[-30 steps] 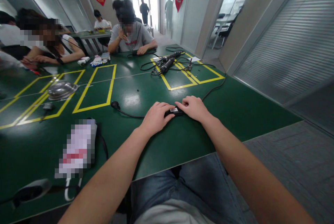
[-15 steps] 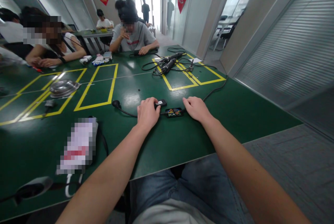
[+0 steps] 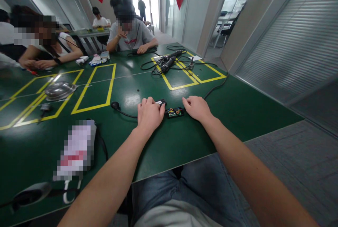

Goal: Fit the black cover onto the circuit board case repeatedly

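On the green table lies a small black casing [image 3: 175,112], its circuit board showing with two ring-shaped coils. My left hand [image 3: 150,115] is closed around a black ribbed cover [image 3: 160,102] bearing a white label, just left of and behind the board. A black cord with a plug [image 3: 115,105] runs in under this hand. At the casing's right end, my right hand [image 3: 197,108] rests with its fingers curled in. What those fingers grip, if anything, is hidden. From behind that hand a black cable [image 3: 215,87] leads away to the right.
Black handheld tools [image 3: 169,61] with tangled cords lie across yellow-taped rectangles. A clear plastic-wrapped item [image 3: 60,90] and a blurred white pouch [image 3: 75,149] are on the left. Two people sit across the table. The table's edge [image 3: 274,130] runs along the right.
My left hand has moved slightly right relative to the casing, bringing the cover closer to it. My right hand stays at the casing's end. The whole view has shifted a little.
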A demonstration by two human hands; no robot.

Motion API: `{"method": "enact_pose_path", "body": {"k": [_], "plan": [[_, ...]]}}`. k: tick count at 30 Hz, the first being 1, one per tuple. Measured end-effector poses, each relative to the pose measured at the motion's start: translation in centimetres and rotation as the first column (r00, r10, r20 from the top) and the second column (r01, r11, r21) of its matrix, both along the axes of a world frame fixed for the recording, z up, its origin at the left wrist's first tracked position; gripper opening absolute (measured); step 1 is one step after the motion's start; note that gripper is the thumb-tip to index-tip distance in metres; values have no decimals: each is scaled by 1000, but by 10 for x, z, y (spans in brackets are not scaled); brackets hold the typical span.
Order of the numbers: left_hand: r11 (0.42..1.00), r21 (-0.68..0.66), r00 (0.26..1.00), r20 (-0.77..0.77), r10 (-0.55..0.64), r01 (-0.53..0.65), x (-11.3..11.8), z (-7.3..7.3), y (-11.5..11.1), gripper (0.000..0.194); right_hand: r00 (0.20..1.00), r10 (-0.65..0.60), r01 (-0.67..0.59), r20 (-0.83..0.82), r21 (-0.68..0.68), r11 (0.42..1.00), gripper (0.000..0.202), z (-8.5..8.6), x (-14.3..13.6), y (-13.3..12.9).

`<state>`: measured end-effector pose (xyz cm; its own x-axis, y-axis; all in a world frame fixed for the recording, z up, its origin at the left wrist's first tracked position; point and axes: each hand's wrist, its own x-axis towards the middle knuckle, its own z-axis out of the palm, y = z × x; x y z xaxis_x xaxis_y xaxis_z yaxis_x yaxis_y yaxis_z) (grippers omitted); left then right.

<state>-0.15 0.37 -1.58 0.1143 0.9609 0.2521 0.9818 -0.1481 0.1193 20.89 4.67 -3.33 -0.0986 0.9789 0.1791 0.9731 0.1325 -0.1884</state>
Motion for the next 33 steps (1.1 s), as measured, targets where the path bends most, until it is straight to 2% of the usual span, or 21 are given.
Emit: {"method": "enact_pose_path", "body": {"k": [10,19,28,30,33], "plan": [[994,-107,1000,2,13,-13,1,4,2,46,1000,17,-17,2,-65,998,54,3,2,0],[997,-79,1000,8,3,-2,-1,-1,4,47,998,58,-57,15,-36,998,50,-4,2,5],[996,-82,1000,18,-25,26,-1,-3,7,45,999,33,-33,20,0,999,52,-8,3,7],[996,-81,999,45,-25,29,-1,-4,8,42,1000,23,-23,8,-3,1000,51,-8,4,7],[1000,-23,989,148,-2,5,-3,-8,10,27,1000,11,-11,-12,0,1000,48,-8,4,7]]}}
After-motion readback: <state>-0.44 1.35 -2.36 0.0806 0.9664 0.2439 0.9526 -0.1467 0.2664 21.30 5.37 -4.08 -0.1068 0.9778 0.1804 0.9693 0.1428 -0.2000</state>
